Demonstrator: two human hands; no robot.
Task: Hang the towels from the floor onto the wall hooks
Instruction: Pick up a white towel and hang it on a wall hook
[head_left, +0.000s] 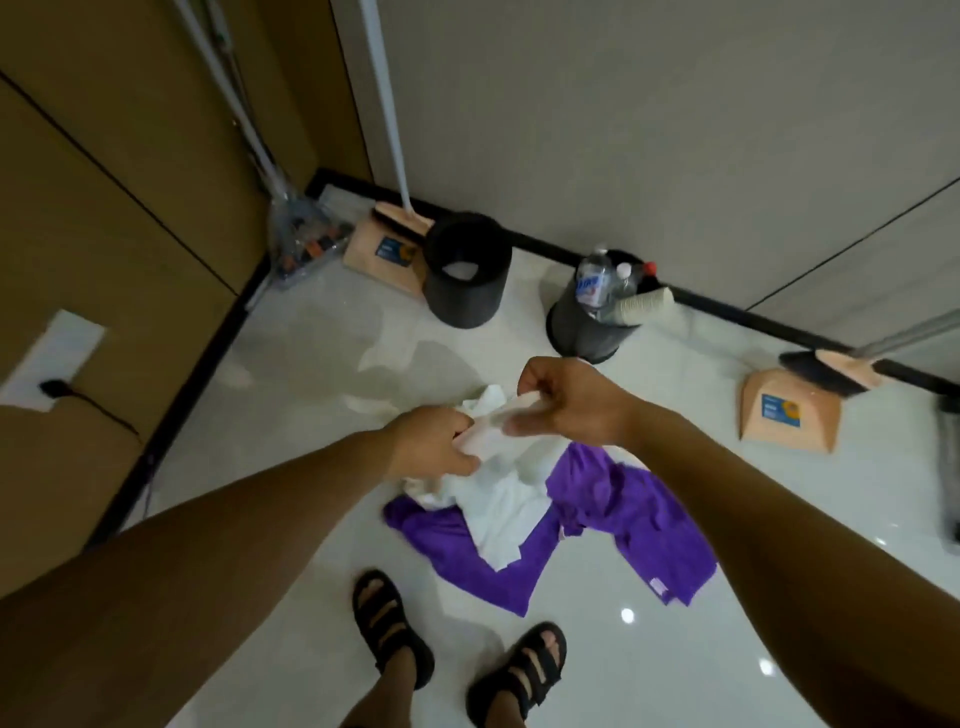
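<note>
The left hand (434, 441) and right hand (561, 402) are holding the white towel (501, 501) up above the purple towel (623, 514). The left fingers are curling around a bunched edge, while the right thumb and bent fingers are pinching the same edge just beside them. The rest of the white towel is trailing down onto the purple towel, which is lying spread on the glossy floor (311, 364). Beyond the purple towel, a black bin (467, 280) and a bottle-filled bin (587, 327) are standing against the wall.

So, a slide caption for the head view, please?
Left hand and right hand grip a white towel above purple cloth on the floor.
</note>
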